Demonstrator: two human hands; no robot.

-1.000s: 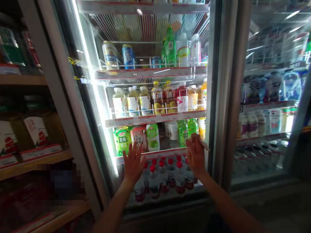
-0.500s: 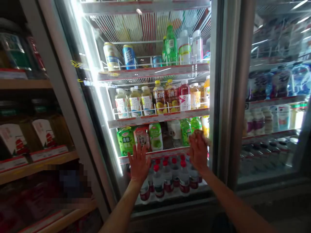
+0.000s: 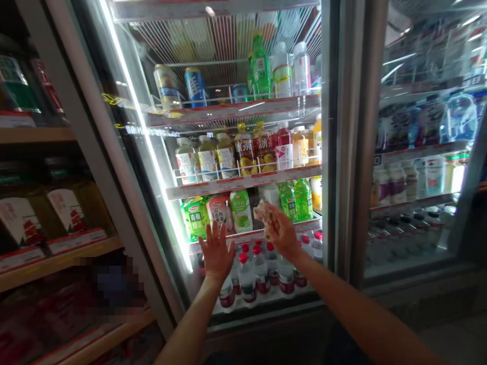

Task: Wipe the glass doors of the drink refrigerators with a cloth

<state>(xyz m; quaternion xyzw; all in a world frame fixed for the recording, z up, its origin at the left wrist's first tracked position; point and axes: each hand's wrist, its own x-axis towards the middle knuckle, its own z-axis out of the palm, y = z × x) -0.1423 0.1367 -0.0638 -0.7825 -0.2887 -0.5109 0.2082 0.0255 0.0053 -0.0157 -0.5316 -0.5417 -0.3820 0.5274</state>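
My left hand is raised in front of the glass-fronted drinks cooler, fingers spread, holding nothing. It is nearest the green pouch and the pink pouch on the lower shelf. My right hand is closed on a crumpled, light patterned cloth, held up in front of the same shelf, right of the green coconut-drink carton. Green bottles stand beyond it to the right. Whether the cloth touches the glass I cannot tell.
Red-capped bottles fill the cooler's bottom. Tea bottles and cans stand on shelves above. A metal door frame runs down the right, with a second cooler beyond. Wooden shelves with bottles line the left.
My right hand has moved left with the cloth, away from the cooler's right edge. My left hand has stayed nearly in place, still spread. The view has shifted slightly.
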